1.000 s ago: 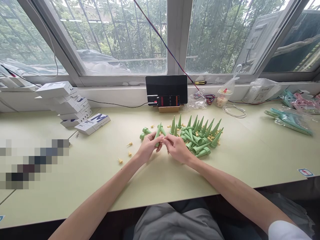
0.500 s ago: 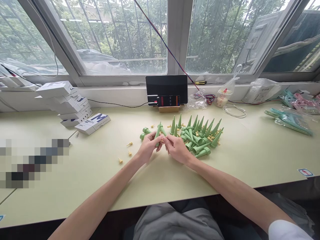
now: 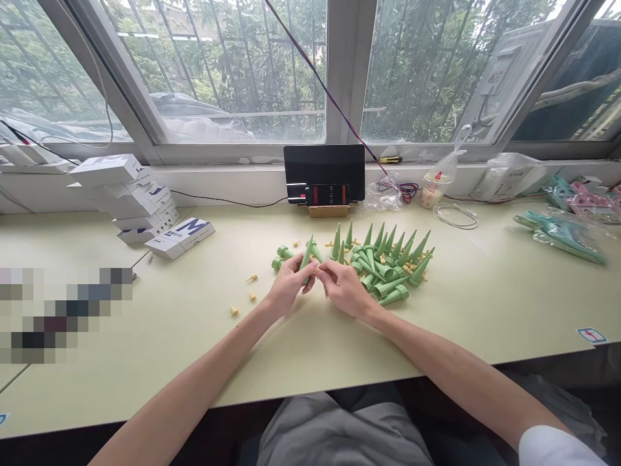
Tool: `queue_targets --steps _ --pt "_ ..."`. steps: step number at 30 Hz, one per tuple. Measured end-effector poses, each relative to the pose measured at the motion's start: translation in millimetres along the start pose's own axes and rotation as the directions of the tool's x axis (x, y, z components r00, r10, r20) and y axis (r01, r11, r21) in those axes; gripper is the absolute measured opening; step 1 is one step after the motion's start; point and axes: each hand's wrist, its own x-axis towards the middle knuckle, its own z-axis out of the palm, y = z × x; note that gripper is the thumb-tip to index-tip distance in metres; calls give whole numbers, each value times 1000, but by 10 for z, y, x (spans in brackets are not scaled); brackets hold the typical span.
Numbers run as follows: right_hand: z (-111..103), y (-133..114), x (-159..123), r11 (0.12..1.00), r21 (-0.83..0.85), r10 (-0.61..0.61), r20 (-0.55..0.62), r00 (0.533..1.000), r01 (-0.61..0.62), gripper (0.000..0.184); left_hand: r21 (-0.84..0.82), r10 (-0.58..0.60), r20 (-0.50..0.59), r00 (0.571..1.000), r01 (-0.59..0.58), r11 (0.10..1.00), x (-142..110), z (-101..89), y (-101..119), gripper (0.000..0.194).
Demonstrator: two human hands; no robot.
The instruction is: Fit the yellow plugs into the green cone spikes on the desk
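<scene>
Firmly, we brace the green cone [image 3: 307, 254] tip-up in our left hand [image 3: 287, 283] so our right hand [image 3: 344, 285] pinches accurately, on what we cannot tell.

Green cones [image 3: 381, 268]: are looking like smooth plastic, showing a soft sheen
Yellow pieces [image 3: 253, 296]: are looking like plastic too
Tabletop [image 3: 301, 356]: is appearing smooth, mostly matt
White boxes [image 3: 182, 238]: are resembling smooth printed card
Clear wrapping [image 3: 385, 194]: is glinting, crinkled plastic film
Grey trousers [image 3: 334, 430]: are showing matt, creased cloth
</scene>
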Motion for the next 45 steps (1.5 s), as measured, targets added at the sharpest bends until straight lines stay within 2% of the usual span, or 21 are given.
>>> queue_targets --steps 11,27,37,45 --pt "1 79 -4 999 -46 22 9 1000 -22 32 -2 9 22 1000 -9 1000 6 7 5 33" --pt "17 87 -3 1000 -5 30 9 999 -30 36 -13 16 48 999 -15 1000 12 9 10 36" --pt "21 83 -2 999 18 44 -6 999 -44 35 -20 -5 24 1000 6 1000 4 18 17 35" --pt "36 84 -2 1000 10 -17 -13 1000 17 33 -61 -18 -26 999 16 998 12 37 29 49"
